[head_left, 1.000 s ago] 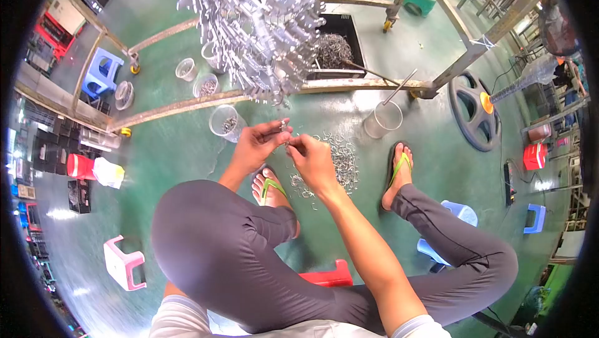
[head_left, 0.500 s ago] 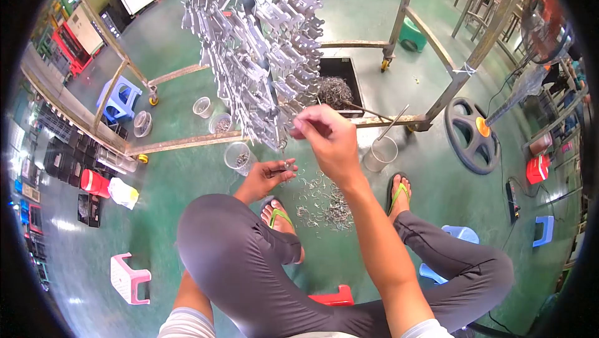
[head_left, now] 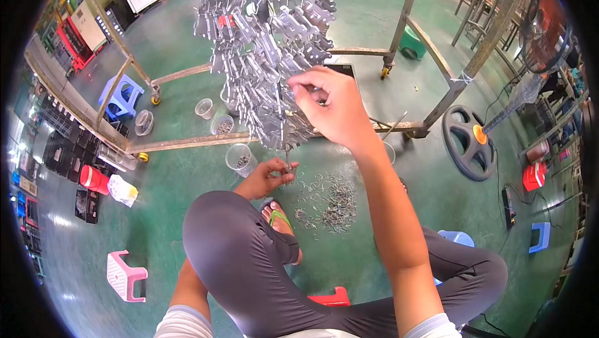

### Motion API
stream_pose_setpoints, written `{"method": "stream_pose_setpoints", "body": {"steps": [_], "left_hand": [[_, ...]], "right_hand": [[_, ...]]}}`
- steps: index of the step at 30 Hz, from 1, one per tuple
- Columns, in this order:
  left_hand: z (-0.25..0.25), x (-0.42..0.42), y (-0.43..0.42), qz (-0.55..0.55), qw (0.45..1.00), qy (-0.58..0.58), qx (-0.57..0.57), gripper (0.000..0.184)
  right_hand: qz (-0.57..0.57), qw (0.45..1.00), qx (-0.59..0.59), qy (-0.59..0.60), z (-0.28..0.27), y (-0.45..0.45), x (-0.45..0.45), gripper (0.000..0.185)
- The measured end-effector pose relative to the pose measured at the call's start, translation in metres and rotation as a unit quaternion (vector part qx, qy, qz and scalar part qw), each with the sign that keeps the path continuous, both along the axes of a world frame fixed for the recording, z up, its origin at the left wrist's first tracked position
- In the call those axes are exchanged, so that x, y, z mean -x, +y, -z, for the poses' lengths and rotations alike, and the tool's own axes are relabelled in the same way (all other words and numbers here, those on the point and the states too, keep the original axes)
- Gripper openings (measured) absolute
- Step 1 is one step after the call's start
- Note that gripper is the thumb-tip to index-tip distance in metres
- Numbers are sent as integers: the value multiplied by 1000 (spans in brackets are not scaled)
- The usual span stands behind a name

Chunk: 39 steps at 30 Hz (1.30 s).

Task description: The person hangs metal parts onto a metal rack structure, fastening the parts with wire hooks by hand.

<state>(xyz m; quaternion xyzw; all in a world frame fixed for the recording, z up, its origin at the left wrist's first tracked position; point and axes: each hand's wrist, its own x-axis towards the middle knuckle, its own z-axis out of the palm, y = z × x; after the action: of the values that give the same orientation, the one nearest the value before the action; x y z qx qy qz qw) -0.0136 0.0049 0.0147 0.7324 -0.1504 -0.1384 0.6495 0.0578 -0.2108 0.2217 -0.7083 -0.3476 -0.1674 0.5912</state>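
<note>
Left hand (head_left: 267, 179), closed on metal bits (head_left: 290, 168); right hand (head_left: 340, 107), curled before hanging parts (head_left: 249, 70), its hold we cannot tell; we do best steadying below, working lightly above

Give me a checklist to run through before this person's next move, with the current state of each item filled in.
1. Left hand has a small metal piece at its fingertips: ok.
2. Right hand is raised to the hanging metal parts: ok.
3. Right hand has a firm grip on a part: cannot tell; its fingertips are partly hidden.
4. Loose curved pieces are gathered in a container: not ok; they lie scattered on the floor.
5. Clear cup near the left hand has pieces in it: ok.
</note>
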Motion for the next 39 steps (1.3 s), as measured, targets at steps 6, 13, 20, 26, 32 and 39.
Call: {"method": "stream_pose_setpoints", "body": {"steps": [6,13,20,26,32,39], "left_hand": [[9,-2,10,27,998,-34,-40,11],[-61,19,26,-15,951,-1,-309,34],[-283,12,6,-235,927,-131,-261,47],[-323,-13,-47,-256,755,-388,-463,35],[-322,-21,-52,-283,746,-383,-467,36],[-302,-2,-49,-184,844,-293,-410,35]], "right_hand": [[-3,1000,10,-12,-35,10,0,16],[10,997,67,-25,-51,5,3,14],[12,994,91,-67,-52,-1,5,12],[38,993,66,-87,-49,3,8,13],[89,994,-46,54,-36,9,22,19],[43,994,-37,93,-39,-3,20,22]]}}
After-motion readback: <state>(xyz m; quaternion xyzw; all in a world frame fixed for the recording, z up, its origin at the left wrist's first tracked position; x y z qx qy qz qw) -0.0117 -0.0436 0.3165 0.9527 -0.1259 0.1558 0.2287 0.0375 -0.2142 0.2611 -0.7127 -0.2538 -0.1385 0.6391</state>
